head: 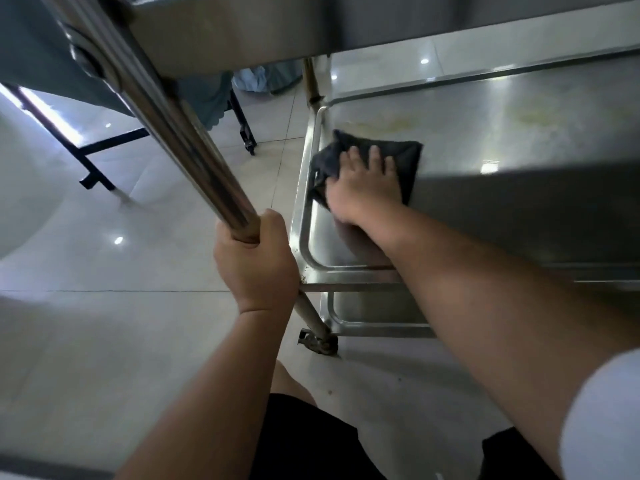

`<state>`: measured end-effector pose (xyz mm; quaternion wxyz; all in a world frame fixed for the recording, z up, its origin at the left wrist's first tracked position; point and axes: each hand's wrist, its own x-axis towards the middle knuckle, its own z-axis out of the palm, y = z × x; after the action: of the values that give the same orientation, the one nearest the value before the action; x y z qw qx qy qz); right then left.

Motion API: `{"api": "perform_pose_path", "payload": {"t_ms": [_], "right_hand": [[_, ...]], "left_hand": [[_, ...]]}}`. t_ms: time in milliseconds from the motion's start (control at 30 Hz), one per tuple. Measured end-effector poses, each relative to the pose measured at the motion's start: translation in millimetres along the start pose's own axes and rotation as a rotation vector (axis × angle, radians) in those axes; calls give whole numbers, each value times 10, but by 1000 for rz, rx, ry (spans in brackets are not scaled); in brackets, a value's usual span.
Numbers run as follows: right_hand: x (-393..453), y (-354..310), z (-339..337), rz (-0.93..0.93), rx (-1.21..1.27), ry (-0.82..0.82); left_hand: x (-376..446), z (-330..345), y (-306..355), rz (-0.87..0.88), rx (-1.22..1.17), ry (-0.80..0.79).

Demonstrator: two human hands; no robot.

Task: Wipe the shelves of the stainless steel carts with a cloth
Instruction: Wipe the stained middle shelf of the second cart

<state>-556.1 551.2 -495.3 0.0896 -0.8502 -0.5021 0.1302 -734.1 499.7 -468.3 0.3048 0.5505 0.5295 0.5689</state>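
Right hand (360, 188) fingers spread flat on dark grey folded cloth (408, 157), on middle steel cart shelf (485, 133). Left hand (254, 258) clamps round steel post (194, 150). Push beyond fingertips toward yellowish stains (391, 124), pressure even.

The scene is dim and cool-toned, with small white glints of overhead lamps mirrored in the glossy floor tiles (114, 271) and a bright streak of glare to the left of the cart post (194, 147). The middle shelf (502, 126) shows soft vertical sheen on its far part, while its near part lies in the dark shadow of the shelf above. Wide-angle distortion bends the post and shelf rims, and the close post and frame edges are soft and blurred.
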Motion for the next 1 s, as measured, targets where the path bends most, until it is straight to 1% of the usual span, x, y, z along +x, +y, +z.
{"api": "perform_pose_path", "payload": {"t_ms": [67, 133, 200, 300, 333, 367, 433, 500, 567, 667, 833, 1000], "right_hand": [[-52, -315, 86, -149, -5, -28], [-140, -411, 121, -238, -3, -52], [-309, -328, 143, -348, -2, -91], [-603, -38, 151, -586, 56, -196], [-644, 54, 145, -636, 68, -219], [-629, 130, 131, -654, 51, -208], [-433, 175, 96, -589, -18, -128], [-83, 83, 31, -448, -53, -68], [267, -66, -11, -341, -33, -57], [530, -208, 30, -278, -22, -39], [293, -110, 74, -401, -40, -53], [-400, -104, 154, -511, 1, -125]], "left_hand": [[-7, -7, -4, 42, -17, -17], [-11, -10, -3, 75, -30, -32], [-18, -8, -21, 68, -41, -32], [-21, -5, -48, 54, -60, -32], [-16, -3, -53, 55, -61, -33], [-18, 0, -52, 55, -60, -36], [-16, -6, -58, 52, -52, -44], [-14, -19, -62, 52, -48, -46], [-16, -19, -54, 58, -57, -56], [-10, -1, -42, 59, -74, -48], [-26, 11, -38, 58, -85, -39], [7, 13, -4, 56, -73, -53]]}}
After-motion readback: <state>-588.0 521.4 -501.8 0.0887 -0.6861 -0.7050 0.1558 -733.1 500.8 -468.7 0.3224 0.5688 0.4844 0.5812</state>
